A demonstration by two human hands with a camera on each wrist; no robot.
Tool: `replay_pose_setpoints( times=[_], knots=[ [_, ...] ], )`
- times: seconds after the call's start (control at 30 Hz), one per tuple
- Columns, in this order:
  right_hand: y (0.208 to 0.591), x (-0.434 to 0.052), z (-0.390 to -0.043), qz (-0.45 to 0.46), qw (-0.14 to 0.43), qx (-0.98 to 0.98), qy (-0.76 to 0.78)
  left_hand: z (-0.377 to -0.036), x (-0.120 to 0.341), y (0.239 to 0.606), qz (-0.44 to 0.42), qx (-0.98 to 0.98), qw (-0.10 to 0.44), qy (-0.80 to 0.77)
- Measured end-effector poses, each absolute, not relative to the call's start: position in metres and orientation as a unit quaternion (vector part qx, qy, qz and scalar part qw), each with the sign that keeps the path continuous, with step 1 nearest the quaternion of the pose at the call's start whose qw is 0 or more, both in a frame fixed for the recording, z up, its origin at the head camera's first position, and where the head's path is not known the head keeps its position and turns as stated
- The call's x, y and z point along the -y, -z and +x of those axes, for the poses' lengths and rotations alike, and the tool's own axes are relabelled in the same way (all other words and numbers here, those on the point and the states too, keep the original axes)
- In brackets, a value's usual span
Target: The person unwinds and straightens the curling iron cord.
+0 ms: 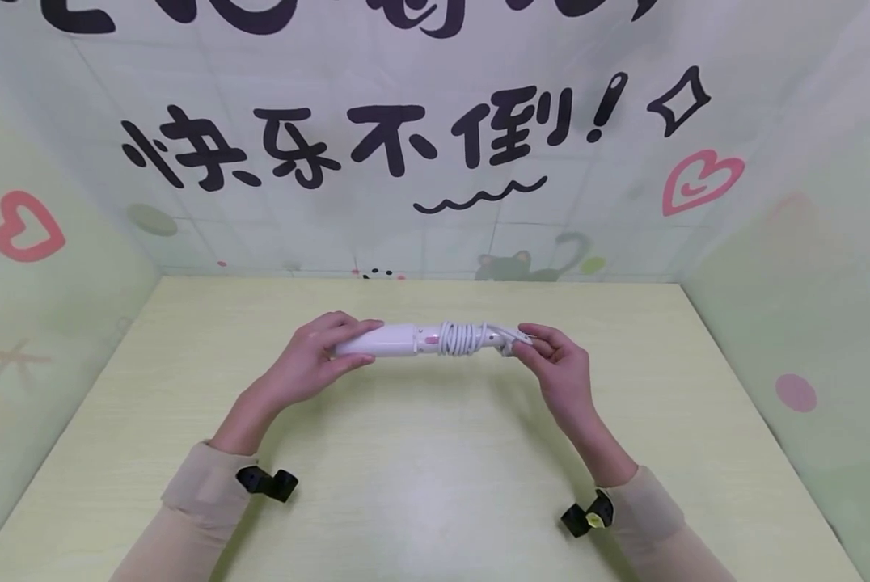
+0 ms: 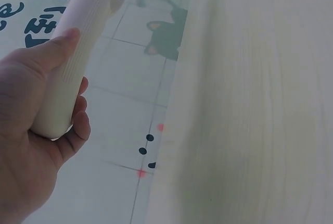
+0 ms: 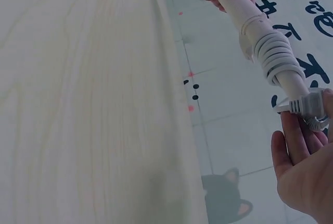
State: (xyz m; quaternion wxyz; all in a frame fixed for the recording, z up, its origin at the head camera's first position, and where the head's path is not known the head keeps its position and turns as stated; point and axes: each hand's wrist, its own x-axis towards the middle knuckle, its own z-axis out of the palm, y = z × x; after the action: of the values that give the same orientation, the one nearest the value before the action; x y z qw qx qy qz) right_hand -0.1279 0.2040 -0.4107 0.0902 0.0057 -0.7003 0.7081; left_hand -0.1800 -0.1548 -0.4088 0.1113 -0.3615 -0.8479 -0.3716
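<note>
My left hand point(image 1: 311, 362) grips the light, rigid curling iron point(image 1: 384, 341) by its ribbed handle; my right hand point(image 1: 562, 373) pinches the floppy cord's plug point(image 3: 307, 104).

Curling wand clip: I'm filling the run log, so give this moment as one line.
left hand grips curling wand handle | right hand pinches plug | cord coiled around barrel | above table

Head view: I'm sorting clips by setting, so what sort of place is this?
Probably a small staged booth, not a lived-in room: a pale wooden table boxed in by printed backdrop walls with hearts, a cartoon cat and big lettering.
</note>
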Motion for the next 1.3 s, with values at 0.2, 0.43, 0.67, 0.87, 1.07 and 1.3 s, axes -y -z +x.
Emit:
replay_pose_setpoints(
  times=[0.2, 0.43, 0.67, 0.87, 1.07, 1.3],
  knots=[
    [0.410, -0.205, -0.128, -0.006, 0.089, 0.700, -0.709, -0.179, 0.155, 0.406, -0.354, 0.850, 0.093, 0.378],
    [0.410, -0.207, -0.127, 0.039, 0.076, 0.682, -0.726, -0.177, 0.157, 0.404, -0.337, 0.855, 0.058, 0.391],
    [0.414, -0.209, -0.126, 0.132, 0.075, 0.654, -0.741, -0.180, 0.159, 0.404, -0.330, 0.857, 0.046, 0.393],
    [0.421, -0.211, -0.123, 0.154, 0.063, 0.630, -0.759, -0.180, 0.160, 0.403, -0.328, 0.856, 0.050, 0.396],
    [0.428, -0.213, -0.125, 0.153, 0.043, 0.531, -0.832, -0.179, 0.160, 0.403, -0.324, 0.852, 0.042, 0.408],
    [0.429, -0.218, -0.130, 0.176, 0.011, 0.460, -0.870, -0.179, 0.159, 0.405, -0.324, 0.849, 0.033, 0.415]
  ],
)
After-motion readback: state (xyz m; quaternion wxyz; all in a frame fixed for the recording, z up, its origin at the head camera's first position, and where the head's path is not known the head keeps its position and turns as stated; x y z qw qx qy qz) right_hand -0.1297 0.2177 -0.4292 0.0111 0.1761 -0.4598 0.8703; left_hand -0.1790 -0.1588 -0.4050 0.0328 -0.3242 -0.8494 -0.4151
